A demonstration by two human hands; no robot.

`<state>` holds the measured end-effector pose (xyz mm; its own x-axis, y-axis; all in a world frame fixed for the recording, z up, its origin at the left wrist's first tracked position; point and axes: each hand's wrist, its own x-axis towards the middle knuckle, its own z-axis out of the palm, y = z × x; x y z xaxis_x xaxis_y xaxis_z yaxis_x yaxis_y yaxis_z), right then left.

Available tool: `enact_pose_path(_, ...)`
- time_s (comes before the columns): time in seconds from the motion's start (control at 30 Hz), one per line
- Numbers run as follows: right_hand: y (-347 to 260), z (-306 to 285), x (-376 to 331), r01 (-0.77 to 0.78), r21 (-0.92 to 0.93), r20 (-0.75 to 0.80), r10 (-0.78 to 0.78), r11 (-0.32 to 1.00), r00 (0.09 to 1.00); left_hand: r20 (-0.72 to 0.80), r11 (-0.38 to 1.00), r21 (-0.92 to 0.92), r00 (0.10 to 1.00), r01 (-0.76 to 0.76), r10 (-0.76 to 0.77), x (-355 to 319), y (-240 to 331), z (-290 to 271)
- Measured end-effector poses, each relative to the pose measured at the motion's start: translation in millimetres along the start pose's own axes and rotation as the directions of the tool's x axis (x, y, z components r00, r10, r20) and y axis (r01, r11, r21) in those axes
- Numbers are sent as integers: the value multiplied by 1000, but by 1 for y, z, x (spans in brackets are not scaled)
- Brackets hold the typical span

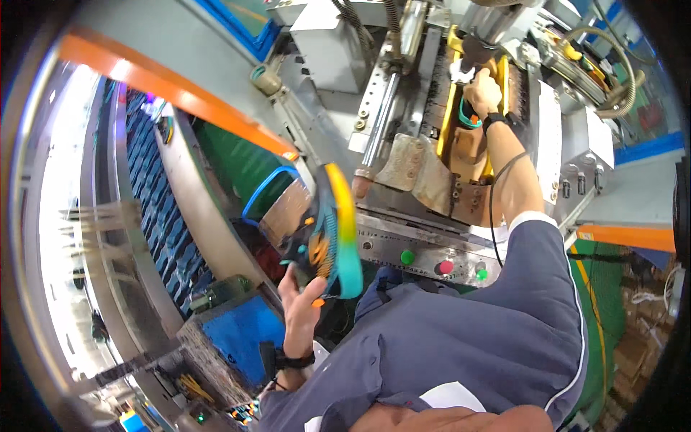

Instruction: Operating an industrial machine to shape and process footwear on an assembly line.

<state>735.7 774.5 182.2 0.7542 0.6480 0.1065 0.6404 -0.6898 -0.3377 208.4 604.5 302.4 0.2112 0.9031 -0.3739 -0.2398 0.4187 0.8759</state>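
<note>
A sports shoe (332, 237) with a dark upper, orange laces and a yellow-to-teal sole is in my left hand (301, 306). My thumb and fingers grip it near the heel, with its toe pointing up and its sole turned to the right. My right arm reaches forward into a press machine (410, 162). There my right hand (484, 93) is curled at a second shoe (469, 115), whose teal heel edge and orange tab show below the fingers. The rest of that shoe is hidden by my hand. Yellow side pads (503, 93) flank it, and a metal press head (489, 25) hangs just beyond.
Green and red push buttons (446, 267) line the machine's front panel. To the left runs a conveyor with a blue patterned belt (165, 194). An orange-edged frame bar (173, 90) crosses between. A blue-topped box (245, 338) stands near my left wrist.
</note>
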Motion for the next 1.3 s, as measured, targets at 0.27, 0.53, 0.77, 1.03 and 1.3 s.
enact_pose_path(0.27, -30, -34, -146, 520, 287, -161, -494, 805, 854, -614, 944, -241, 789, -224, 31, -96, -78, -45)
enact_pose_path(0.53, -18, 67, -380, 707, 526, 151, -869, 474, 471, -591, 952, -285, 802, -115, -80, -148, -123, -29)
enact_pose_path(0.77, -12, 119, -386, 826, 504, 11, -958, 254, 287, -761, 855, -438, 621, -277, -189, -227, -139, -52)
enact_pose_path(1.03, -185, 23, -427, 759, 639, -152, -947, 124, 282, -892, 560, -452, 361, -694, -272, -319, -196, -144)
enact_pose_path(1.3, -469, -161, -665, 550, 712, -470, -878, -436, -87, -946, 571, -43, -151, -820, -288, -418, -214, -297)
